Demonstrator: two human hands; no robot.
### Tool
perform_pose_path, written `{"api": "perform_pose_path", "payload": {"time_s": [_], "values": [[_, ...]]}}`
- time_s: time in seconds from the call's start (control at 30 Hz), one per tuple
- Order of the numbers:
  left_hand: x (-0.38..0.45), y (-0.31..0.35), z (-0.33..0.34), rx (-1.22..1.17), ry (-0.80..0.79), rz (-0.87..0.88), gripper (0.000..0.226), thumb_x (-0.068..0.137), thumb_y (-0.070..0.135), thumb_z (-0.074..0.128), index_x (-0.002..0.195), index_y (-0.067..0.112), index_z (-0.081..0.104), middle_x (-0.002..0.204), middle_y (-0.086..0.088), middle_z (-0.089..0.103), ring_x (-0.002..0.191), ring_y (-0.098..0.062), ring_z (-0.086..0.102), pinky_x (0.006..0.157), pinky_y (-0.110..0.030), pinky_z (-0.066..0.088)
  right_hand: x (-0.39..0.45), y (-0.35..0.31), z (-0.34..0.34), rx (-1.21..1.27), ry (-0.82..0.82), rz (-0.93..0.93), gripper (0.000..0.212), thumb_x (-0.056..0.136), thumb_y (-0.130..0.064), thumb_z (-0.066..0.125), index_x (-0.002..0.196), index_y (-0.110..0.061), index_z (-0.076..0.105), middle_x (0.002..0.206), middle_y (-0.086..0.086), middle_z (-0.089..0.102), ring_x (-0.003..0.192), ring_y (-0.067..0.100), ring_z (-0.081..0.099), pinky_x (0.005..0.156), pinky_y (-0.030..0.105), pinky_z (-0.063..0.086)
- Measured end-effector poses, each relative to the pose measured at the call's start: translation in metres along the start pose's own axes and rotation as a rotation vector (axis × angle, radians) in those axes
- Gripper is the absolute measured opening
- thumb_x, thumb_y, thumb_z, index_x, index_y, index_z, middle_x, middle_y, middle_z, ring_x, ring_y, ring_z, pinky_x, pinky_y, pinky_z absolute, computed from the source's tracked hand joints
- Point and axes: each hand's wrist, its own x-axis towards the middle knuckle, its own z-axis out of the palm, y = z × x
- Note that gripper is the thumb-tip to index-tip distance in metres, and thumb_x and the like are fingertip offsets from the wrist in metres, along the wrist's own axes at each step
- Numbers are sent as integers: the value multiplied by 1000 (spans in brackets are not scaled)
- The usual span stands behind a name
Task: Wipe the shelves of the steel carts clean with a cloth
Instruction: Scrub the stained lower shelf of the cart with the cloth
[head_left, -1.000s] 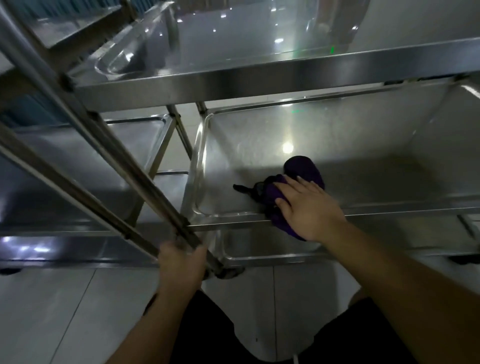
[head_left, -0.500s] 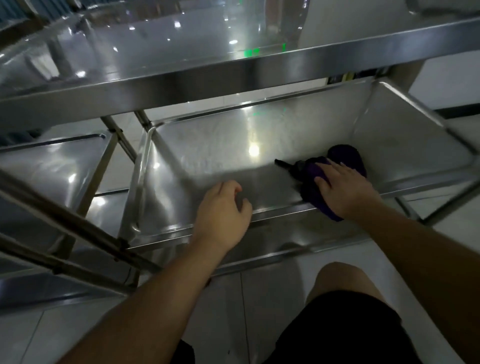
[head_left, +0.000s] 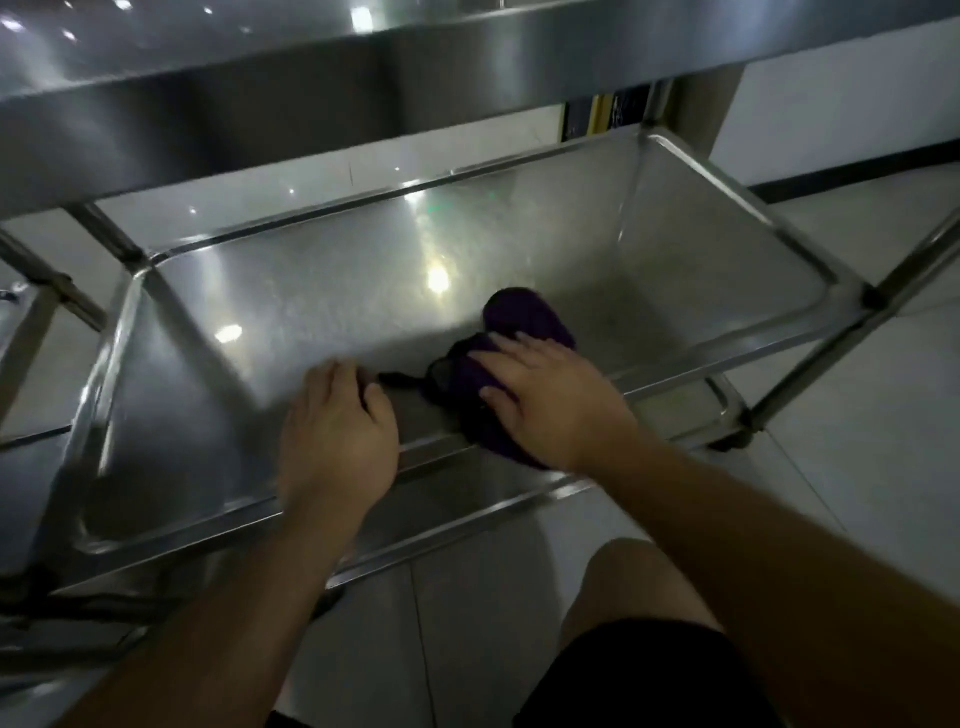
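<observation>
The person leaned over a steel cart and looked down into its middle shelf (head_left: 322, 291), a shiny tray with raised sides. A purple cloth (head_left: 524, 317) lay bunched up on the shelf floor, close to the near rim and a bit right of the middle. A thin dark end of the cloth stuck out to the left.

The right hand (head_left: 550, 400) lay flat on top of the cloth, with its fingers straight and spread a little, pressing down on it. Part of the cloth poked out beyond the fingertips and part showed under the wrist, over the near rim.

The left hand (head_left: 337, 436) sat just beside the cloth, at the near rim of the shelf. Its fingers were bent, and their tips were right at the thin dark end. I could not tell if they were pinching that end or only touching the steel.

The top shelf (head_left: 260, 98) of the cart ran across above, shiny with spots of light. A lower shelf (head_left: 447, 499) showed under the near rim. The floor (head_left: 857, 415) was made of pale tiles. The person's bare knee (head_left: 634, 587) and black shorts (head_left: 649, 680) showed at the bottom.
</observation>
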Motion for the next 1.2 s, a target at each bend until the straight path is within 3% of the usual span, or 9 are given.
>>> {"api": "perform_pose_path", "payload": {"time_s": [0.17,0.3,0.47,0.63,0.73,0.87,1.0,1.1,1.2], "values": [[-2,6,-1,70,-61,-3,55,107,35,37,157,11,42,167,-13,36,157,-32,27,127,-51,27,-26,141,-47,-34,78,325,53,110,-45,32,158,-24,42,166,6,35,152,31,34,125,40,18],[-5,8,-1,91,-75,-25,58,107,37,38,159,12,40,170,-11,32,158,-30,24,127,-49,23,-36,187,-71,-72,56,621,57,109,-50,28,161,-27,31,170,5,26,154,34,28,126,52,22],[-5,8,-4,113,-104,-24,62,107,43,36,162,15,34,172,-9,27,160,-29,20,128,-49,22,-28,90,-33,-70,135,315,57,101,-49,33,147,-21,55,155,13,51,134,40,54,112,47,42],[-5,4,-8,133,-143,-7,64,106,46,37,163,19,30,173,-6,23,160,-27,18,127,-51,22,-27,65,-31,-35,-39,-1,59,106,-59,24,159,-36,35,167,-7,33,155,18,28,127,35,15],[-5,3,-9,131,-147,-10,64,105,47,38,163,21,30,173,-5,23,160,-27,18,126,-53,25,-27,123,-54,-6,-14,109,51,109,-46,37,158,-29,41,166,0,36,153,22,31,122,26,11],[-6,3,-10,125,-159,-16,66,103,47,40,163,23,29,173,-4,24,160,-27,19,126,-53,26,-31,226,-86,14,45,593,51,110,-42,37,159,-26,34,164,11,36,148,38,35,123,53,25],[-7,6,-10,131,-156,-27,66,104,47,41,163,24,27,173,-3,23,160,-27,20,126,-53,26,-14,266,-92,-53,105,822,63,107,-50,25,159,-16,29,162,22,32,149,48,27,124,60,20],[-7,6,-10,130,-158,-35,66,102,46,43,163,24,28,173,-3,23,159,-27,22,126,-54,28,7,214,-85,2,98,792,61,109,-47,28,161,-16,27,168,18,24,152,46,23,124,59,19],[-6,7,-10,128,-158,-43,65,102,45,45,162,24,30,172,-3,25,158,-28,23,125,-54,28,21,135,-52,-60,183,371,48,107,-27,43,145,1,53,152,30,46,136,53,47,112,61,39]]}}
